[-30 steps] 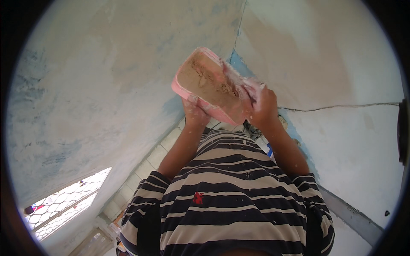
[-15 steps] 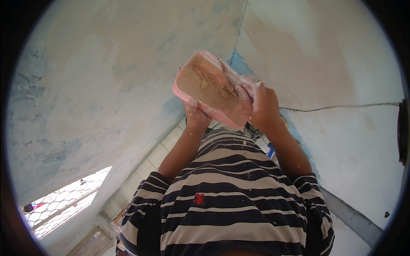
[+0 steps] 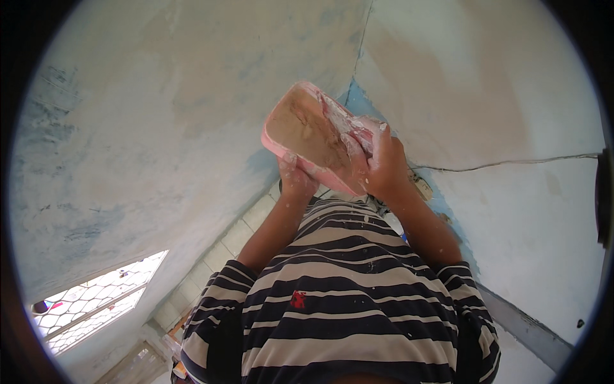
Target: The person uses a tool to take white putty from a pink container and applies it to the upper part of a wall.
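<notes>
A pink rectangular tub (image 3: 300, 131) holding beige putty is tilted at chest height. My left hand (image 3: 295, 176) is closed on its near side, thumb over the rim and fingers underneath. At the tub's right side, my right hand (image 3: 380, 163) is closed on a scraper-like tool (image 3: 359, 133), heavily smeared with white and reddish material, that lies along the rim and into the tub. Its exact shape is hard to make out. Both hands are flecked with white, and my striped shirt (image 3: 345, 307) is directly below them.
Patchy plastered walls (image 3: 147, 109) meet at a corner behind the tub, with blue paint showing there. A thin cable (image 3: 505, 160) crosses the right wall. At lower left is a grilled window opening (image 3: 99, 297); white tiles (image 3: 227, 237) line the base of the left wall.
The tub and both hands have moved slightly down in the view. My right hand and the smeared tool have shifted a little along the tub's right side, still holding on.
</notes>
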Demonstrator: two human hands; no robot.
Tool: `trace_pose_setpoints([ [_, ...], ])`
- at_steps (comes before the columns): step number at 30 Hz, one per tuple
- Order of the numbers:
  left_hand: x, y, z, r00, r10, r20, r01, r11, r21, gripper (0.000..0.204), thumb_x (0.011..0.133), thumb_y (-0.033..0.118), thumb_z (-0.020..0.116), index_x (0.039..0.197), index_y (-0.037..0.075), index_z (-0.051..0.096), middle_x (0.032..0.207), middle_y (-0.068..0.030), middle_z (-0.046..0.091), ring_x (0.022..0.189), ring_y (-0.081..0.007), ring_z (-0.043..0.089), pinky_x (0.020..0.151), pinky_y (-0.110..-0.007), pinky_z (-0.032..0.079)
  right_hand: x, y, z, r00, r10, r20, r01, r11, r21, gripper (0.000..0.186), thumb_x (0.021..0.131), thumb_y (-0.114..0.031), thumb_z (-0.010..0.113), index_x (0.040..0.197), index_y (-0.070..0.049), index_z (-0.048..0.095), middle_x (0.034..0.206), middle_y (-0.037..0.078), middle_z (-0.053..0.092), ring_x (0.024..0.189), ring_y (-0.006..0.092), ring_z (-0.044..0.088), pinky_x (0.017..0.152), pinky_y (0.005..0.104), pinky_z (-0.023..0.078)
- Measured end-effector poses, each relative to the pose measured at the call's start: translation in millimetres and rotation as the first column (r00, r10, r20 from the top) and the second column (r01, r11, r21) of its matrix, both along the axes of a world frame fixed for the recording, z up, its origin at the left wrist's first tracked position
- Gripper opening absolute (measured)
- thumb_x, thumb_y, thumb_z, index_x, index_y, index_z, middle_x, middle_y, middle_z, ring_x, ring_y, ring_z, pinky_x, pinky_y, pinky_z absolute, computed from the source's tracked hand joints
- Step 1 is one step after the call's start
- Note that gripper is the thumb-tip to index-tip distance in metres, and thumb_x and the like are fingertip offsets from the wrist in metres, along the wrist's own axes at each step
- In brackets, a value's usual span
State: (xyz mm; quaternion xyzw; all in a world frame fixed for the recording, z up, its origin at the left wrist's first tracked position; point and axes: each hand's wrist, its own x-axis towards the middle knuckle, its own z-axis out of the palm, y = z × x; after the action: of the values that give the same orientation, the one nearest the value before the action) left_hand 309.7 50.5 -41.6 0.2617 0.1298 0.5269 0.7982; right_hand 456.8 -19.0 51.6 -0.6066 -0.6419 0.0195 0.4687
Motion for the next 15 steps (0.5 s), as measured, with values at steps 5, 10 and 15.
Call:
trace_pose_setpoints([
  [5, 1.2, -3.7, -21.7, 0.998, 0.058, 0.016, -0.059, 0.998, 0.023, 0.072, 0.083, 0.041, 0.061, 0.139, 0.004, 0.035, 0.133, -0.0138, 0.049, 0.121, -0.0316, 0.050, 0.100, -0.046, 0.045, -2.2, -7.3, 7.4, 0.973, -0.035, -0.227, 0.024, 0.998, -0.050, 0.028, 0.089, -0.012, 0.056, 0.114, 0.001, 0.055, 0.095, 0.023, 0.065, 0.084, 0.0428, 0.062, 0.072, 0.0434, 0.051],
  [10, 1.6, -4.9, -23.6, 0.998, 0.063, -0.010, -0.063, 0.998, -0.009, 0.072, 0.083, 0.041, 0.063, 0.137, 0.003, 0.036, 0.133, -0.0139, 0.050, 0.120, -0.0318, 0.052, 0.100, -0.048, 0.046, 1.7, -9.2, 5.3, 0.998, 0.003, 0.055, -0.003, 1.000, -0.008, 0.032, 0.085, -0.006, 0.065, 0.112, 0.004, 0.051, 0.087, 0.024, 0.065, 0.075, 0.0382, 0.067, 0.065, 0.0392, 0.052],
  [15, 2.5, -9.4, -8.8, 0.997, -0.010, -0.080, 0.008, 1.000, -0.029, 0.084, 0.079, 0.040, 0.069, 0.142, 0.007, 0.026, 0.137, -0.0123, 0.043, 0.125, -0.0297, 0.046, 0.103, -0.045, 0.042, 0.9, -6.8, -14.0, 0.995, 0.012, -0.097, -0.019, 0.997, -0.073, 0.038, 0.087, -0.016, 0.059, 0.119, 0.002, 0.051, 0.100, 0.024, 0.064, 0.087, 0.0434, 0.062, 0.073, 0.0438, 0.051],
])
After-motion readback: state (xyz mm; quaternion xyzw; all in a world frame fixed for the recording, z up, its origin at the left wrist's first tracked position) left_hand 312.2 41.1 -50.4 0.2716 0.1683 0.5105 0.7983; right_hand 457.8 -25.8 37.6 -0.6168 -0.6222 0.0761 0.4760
